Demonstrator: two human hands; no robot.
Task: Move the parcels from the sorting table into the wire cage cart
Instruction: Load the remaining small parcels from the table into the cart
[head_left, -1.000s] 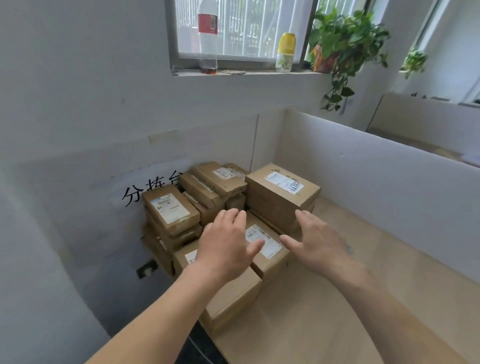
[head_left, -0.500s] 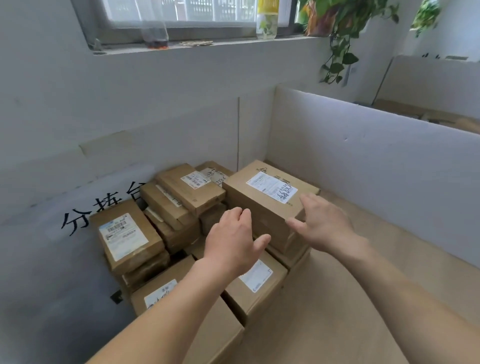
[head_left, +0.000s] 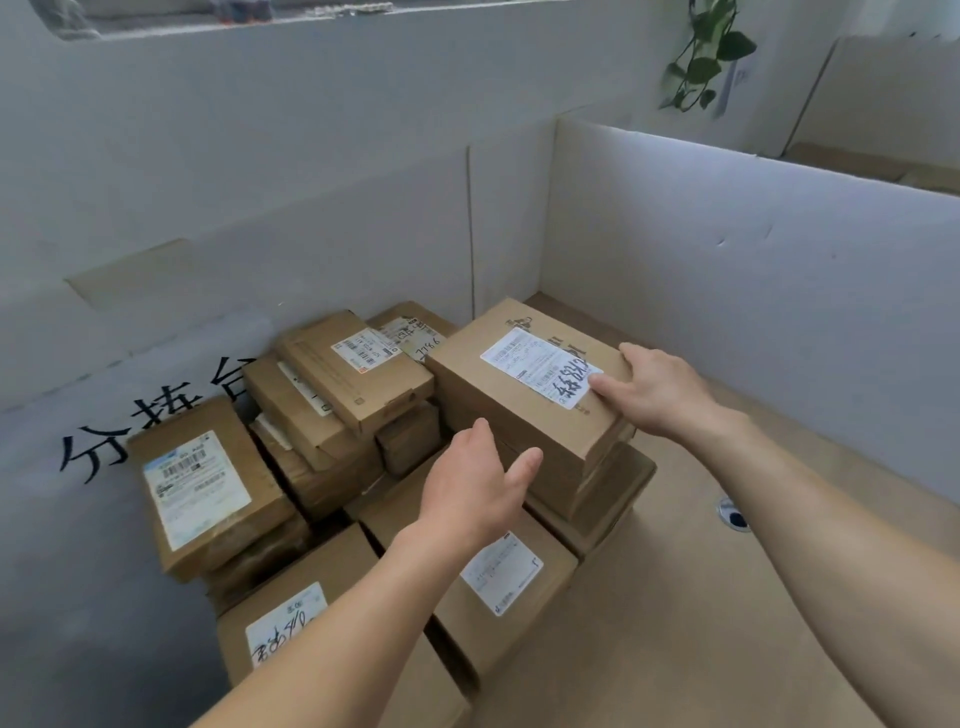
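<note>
Several brown cardboard parcels with white labels are piled in the back left corner of the wooden sorting table (head_left: 675, 597). The biggest parcel (head_left: 519, 410) lies on top of the pile's right side. My right hand (head_left: 654, 387) rests on its top right edge, thumb on the label, fingers over the far side. My left hand (head_left: 475, 486) hovers open just in front of that parcel's near left face, apparently not touching it. The wire cage cart is out of view.
White partition walls (head_left: 753, 291) close the table at the back and right. A lower parcel (head_left: 498, 597) and another labelled one (head_left: 291, 623) lie under my left arm. A small round hole (head_left: 732, 514) sits in the tabletop at right. A plant (head_left: 701, 57) hangs above.
Both hands have reached forward to the big top parcel; the right hand now lies on it. The view has tilted down and moved closer to the pile.
</note>
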